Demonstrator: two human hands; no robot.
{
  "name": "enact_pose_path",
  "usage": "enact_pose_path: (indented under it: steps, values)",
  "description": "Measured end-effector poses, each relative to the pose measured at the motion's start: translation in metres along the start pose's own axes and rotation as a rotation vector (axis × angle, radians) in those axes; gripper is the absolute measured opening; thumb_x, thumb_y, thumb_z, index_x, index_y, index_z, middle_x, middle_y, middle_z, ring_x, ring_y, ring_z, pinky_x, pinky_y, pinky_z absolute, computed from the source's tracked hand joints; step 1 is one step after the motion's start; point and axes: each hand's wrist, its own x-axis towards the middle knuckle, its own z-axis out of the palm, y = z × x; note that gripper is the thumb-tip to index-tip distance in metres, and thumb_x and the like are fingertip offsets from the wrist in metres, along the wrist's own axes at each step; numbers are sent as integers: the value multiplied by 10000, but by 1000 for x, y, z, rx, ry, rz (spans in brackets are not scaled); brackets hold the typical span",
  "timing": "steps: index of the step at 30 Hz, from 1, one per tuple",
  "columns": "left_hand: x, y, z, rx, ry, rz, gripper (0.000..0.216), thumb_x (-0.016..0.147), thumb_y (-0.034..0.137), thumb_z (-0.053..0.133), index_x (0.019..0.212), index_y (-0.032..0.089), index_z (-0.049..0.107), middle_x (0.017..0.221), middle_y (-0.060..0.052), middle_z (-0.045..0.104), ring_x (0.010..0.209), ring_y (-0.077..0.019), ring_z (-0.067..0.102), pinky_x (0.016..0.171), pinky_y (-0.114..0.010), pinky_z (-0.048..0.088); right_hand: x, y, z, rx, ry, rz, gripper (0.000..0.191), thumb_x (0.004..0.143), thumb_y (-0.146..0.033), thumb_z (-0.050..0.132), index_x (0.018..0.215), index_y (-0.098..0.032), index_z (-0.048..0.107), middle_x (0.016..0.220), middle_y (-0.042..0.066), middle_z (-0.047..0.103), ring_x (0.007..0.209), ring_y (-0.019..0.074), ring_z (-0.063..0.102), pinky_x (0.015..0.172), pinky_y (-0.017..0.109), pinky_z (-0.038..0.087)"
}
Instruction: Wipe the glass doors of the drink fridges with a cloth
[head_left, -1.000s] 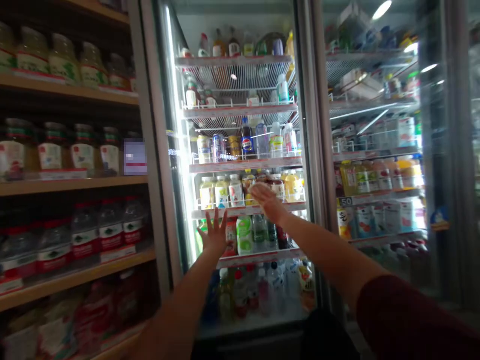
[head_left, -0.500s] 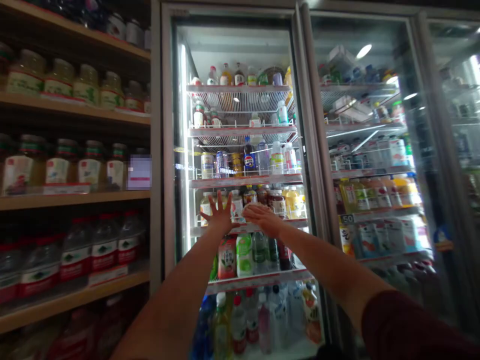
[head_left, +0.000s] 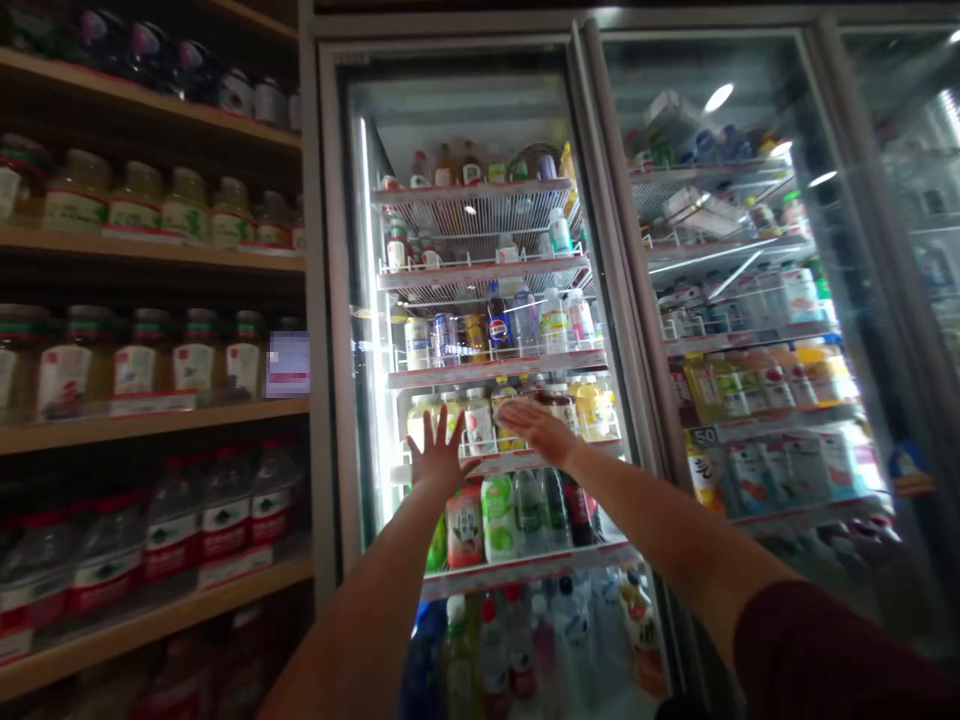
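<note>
A lit drinks fridge (head_left: 480, 130) stands in front of me, its wire shelves full of bottles and cans. My left hand (head_left: 436, 452) is raised with fingers spread, palm flat toward the glass, level with a row of pale yellow bottles (head_left: 450, 418). My right hand (head_left: 541, 430) reaches in from the right with fingers stretched out flat, beside the left one and over the same shelf row. Neither hand holds anything. Below them stand a red carton (head_left: 464, 527) and a green-labelled bottle (head_left: 496, 515).
Wooden shelves (head_left: 150, 425) on the left carry rows of jars and water bottles with red labels. A second fridge with a shut glass door (head_left: 750, 300) stands to the right. A metal door frame (head_left: 607, 280) runs between the two fridges.
My left hand rose from the lower shelf row to the yellow-bottle row beside my right hand. The view tilted up and drew nearer to the fridge.
</note>
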Motion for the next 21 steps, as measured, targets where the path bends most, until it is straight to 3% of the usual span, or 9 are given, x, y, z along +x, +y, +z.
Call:
enact_pose_path:
  steps: [3,4,6,10,12,15,17,19,21]
  values:
    - [-2,-2,3,-8,5,9,930,1067,618,635,1820,312,182,1914,-97,-5,1782,-412,-24,1409,-726,143,4,11,-9,-73,218,390,707,1020,-11,462,1669,-246,616,1779,122,513,1679,314,457,1368,618,439]
    - [-3,-3,5,-15,10,12,929,1067,620,633,1821,310,187,1916,-96,4,1783,-405,-16,1420,-701,134,1,11,-8,-88,240,457,715,1020,-14,457,1681,-245,601,1796,122,488,1688,325,439,1361,627,446]
    - [-5,-6,9,-22,18,22,954,1055,634,649,1824,303,191,1919,-98,31,1784,-402,-4,1433,-672,119,-10,3,-2,-87,182,395,723,1004,-5,486,1670,-255,615,1777,106,521,1676,318,460,1350,597,472]
    - [-7,-13,16,-11,27,57,1024,1015,645,704,1827,282,195,1914,-111,68,1778,-419,-8,1434,-681,113,-25,-9,0,-19,-84,-36,642,995,-1,576,1558,-274,720,1642,62,683,1607,249,556,1358,490,470]
    - [-8,-14,19,-20,17,57,1024,1011,627,717,1825,274,207,1911,-110,63,1775,-416,-22,1437,-677,107,-20,-1,-11,-23,-102,-24,624,1007,2,564,1551,-256,727,1653,64,673,1615,237,545,1371,472,451]
    - [-8,-11,22,-46,12,29,1012,1025,620,698,1824,243,203,1908,-119,19,1773,-410,-44,1441,-668,81,-10,11,-25,-98,90,313,638,1037,0,485,1610,-204,676,1734,106,580,1664,275,478,1389,530,422]
    - [-8,-9,24,-68,32,19,992,1048,644,648,1825,233,187,1905,-121,-5,1773,-407,-54,1439,-674,69,-12,8,-22,-133,167,441,655,1044,-10,475,1652,-196,631,1764,122,537,1685,299,445,1393,573,407]
    - [-8,-8,27,-82,51,17,950,1077,666,583,1826,235,189,1904,-120,1,1775,-399,-51,1436,-682,76,-22,-5,-11,-139,100,322,660,1031,-5,520,1651,-202,632,1747,126,560,1674,296,462,1384,566,418]
    - [-8,-8,31,-96,66,21,894,1104,667,523,1825,238,215,1906,-117,31,1780,-391,-26,1435,-685,93,-34,-18,0,-112,-68,37,606,1027,-18,593,1577,-246,704,1674,84,650,1615,247,544,1358,485,460]
